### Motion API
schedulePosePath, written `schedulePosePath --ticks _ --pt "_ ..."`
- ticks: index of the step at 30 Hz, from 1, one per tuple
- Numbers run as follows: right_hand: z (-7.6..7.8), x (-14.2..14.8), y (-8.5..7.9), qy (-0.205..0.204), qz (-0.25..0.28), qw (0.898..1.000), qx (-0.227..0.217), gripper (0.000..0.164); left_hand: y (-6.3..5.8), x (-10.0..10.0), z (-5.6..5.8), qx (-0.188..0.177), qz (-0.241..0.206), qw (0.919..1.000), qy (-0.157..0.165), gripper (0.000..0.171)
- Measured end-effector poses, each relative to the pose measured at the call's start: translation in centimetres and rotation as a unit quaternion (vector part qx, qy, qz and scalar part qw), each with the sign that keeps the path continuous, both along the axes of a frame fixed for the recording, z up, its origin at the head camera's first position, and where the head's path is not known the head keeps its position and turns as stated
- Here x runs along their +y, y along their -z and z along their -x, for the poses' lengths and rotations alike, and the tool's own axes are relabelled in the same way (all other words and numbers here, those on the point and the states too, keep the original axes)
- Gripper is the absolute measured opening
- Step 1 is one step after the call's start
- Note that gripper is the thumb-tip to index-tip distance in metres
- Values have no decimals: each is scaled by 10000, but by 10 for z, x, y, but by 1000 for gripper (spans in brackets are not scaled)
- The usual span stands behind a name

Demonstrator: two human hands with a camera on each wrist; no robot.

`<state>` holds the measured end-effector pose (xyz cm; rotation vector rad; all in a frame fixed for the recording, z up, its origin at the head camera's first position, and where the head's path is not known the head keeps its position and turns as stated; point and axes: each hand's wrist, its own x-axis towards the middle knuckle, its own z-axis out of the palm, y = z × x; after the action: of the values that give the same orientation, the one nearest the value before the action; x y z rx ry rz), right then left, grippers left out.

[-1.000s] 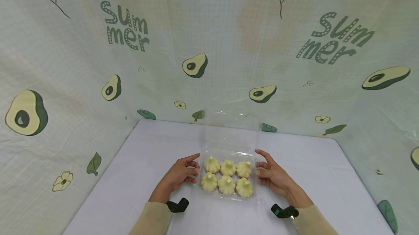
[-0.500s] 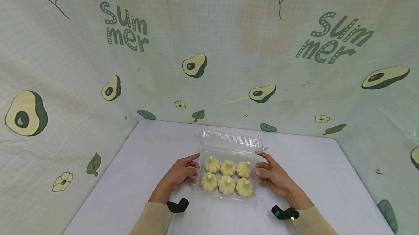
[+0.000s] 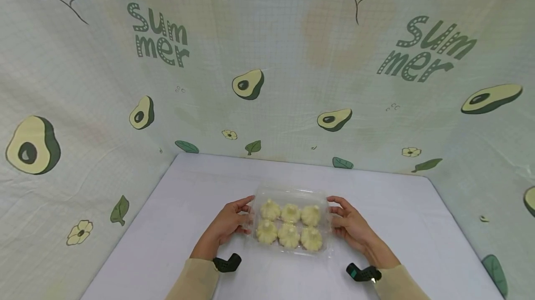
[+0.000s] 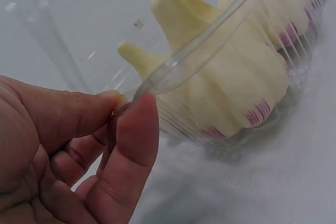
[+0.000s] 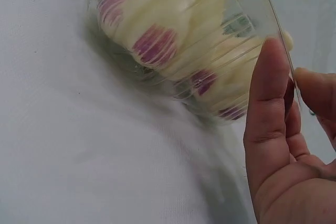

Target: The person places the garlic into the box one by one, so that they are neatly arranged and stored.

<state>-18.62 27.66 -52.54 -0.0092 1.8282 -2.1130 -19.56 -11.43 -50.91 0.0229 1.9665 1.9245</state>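
A clear plastic clamshell box [image 3: 292,192] sits mid-table, holding several pale garlic bulbs [image 3: 288,235] in two rows. Its see-through lid lies over the bulbs in the head view. At the left side, my left hand [image 3: 231,218] pinches the box's edge; the left wrist view shows thumb and forefinger on the rim [image 4: 176,67]. My right hand [image 3: 353,226] pinches the opposite edge, with thumb and fingers on either side of the plastic in the right wrist view. Purple streaks mark the bases of the garlic [image 5: 156,45].
A white cloth covers the table [image 3: 200,184]. Behind and at both sides hangs a pale curtain [image 3: 288,40] printed with avocados, leaves and lettering. Black straps with camera mounts [image 3: 227,263] circle both wrists, below beige sleeves [image 3: 194,281].
The clear lid, upright behind the box one second ago, has swung forward and down over the garlic. Both hands have stayed at the box's sides, with barely any movement.
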Motion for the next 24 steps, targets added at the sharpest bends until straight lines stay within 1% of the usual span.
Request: schedulePosePath --ticks 4,7,11,15,18,21,24 --pt "-3 0 -3 30 148 9999 -41 38 2 -1 0 108 147 9998 -52 67" --pt "-4 -1 -4 152 238 9996 -89 35 3 -1 0 114 130 9998 -84 68" --pt "-5 -4 -5 157 -46 9999 -21 46 4 -1 1 134 192 9995 -187 68" --pt "-8 -8 -6 113 -483 9987 119 63 2 -1 1 162 253 9989 -346 67" --pt "-12 -10 -6 83 -737 9972 131 74 0 0 1 202 220 9985 -450 68" --pt "-16 -12 -8 0 -880 9961 52 79 -1 0 2 234 192 9982 -522 68" --pt "-22 -14 -11 -136 -877 9960 -81 80 0 0 3 262 237 9979 -547 71"
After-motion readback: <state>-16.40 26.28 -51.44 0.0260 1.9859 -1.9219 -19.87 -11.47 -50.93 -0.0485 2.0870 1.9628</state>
